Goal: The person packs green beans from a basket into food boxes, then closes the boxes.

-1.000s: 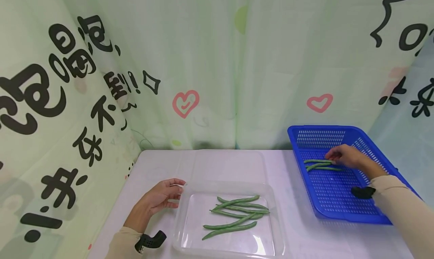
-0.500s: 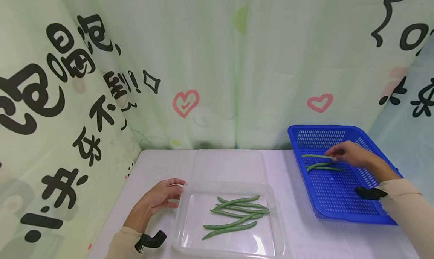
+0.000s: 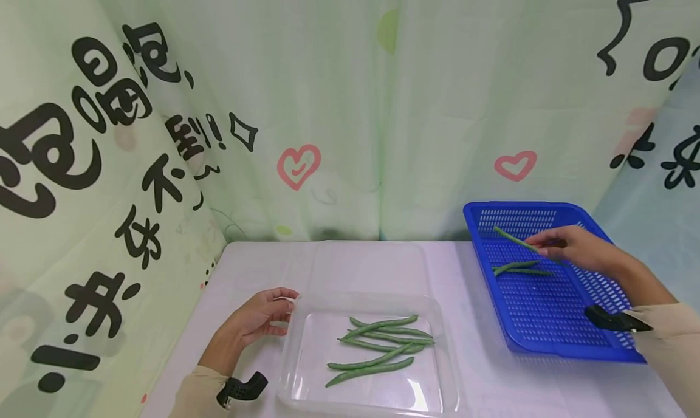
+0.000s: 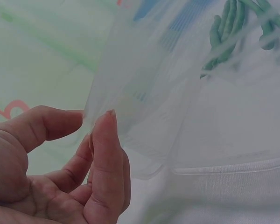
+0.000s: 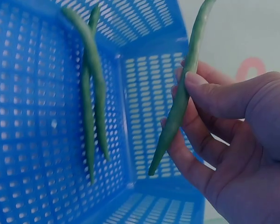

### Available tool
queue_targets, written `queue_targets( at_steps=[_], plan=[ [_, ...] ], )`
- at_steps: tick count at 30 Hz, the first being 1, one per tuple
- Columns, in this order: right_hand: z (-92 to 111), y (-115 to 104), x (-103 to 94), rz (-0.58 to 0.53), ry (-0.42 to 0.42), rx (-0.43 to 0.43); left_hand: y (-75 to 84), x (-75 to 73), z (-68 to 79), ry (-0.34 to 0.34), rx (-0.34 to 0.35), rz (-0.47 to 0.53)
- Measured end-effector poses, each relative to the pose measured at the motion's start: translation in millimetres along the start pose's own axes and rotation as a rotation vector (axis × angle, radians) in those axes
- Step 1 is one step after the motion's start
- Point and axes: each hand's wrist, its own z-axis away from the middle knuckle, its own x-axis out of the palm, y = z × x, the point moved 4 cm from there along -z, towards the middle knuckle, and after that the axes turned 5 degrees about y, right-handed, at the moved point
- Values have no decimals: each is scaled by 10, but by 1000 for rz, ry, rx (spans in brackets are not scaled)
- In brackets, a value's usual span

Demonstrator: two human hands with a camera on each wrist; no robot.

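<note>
My right hand (image 3: 582, 248) pinches one green bean (image 5: 177, 105) between thumb and fingertips, over the blue basket (image 3: 505, 321). The bean is raised and slanted, its far end toward the basket's back wall. Two more green beans (image 5: 91, 93) lie crossed on the basket floor. At the left rim of a clear plastic box (image 3: 290, 363), my left hand (image 3: 262, 318) holds the edge, thumb (image 4: 60, 122) and fingers (image 4: 105, 163) meeting at it in the left wrist view. Several green beans (image 3: 377, 369) lie in the box in a loose, overlapping group.
A white cloth (image 3: 350, 266) covers the table under the box and basket. Behind stands a pale green curtain (image 3: 350, 102) with black lettering and pink hearts, close to the table's back edge. The basket has raised, perforated walls.
My right hand has lifted one bean off the basket floor, moving up and to the right, and the bean has tilted. My left hand and the clear box have stayed put.
</note>
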Motion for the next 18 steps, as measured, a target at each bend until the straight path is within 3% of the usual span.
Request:
queue_targets(
  at_steps=[11, 18],
  plan=[
    [75, -368, 8, -76, 11, -82, 0, -7, 10, -1, 2, -11],
    [85, -658, 87, -187, -20, -162, -6, -14, 5, 2, -2, -6]
  ],
)
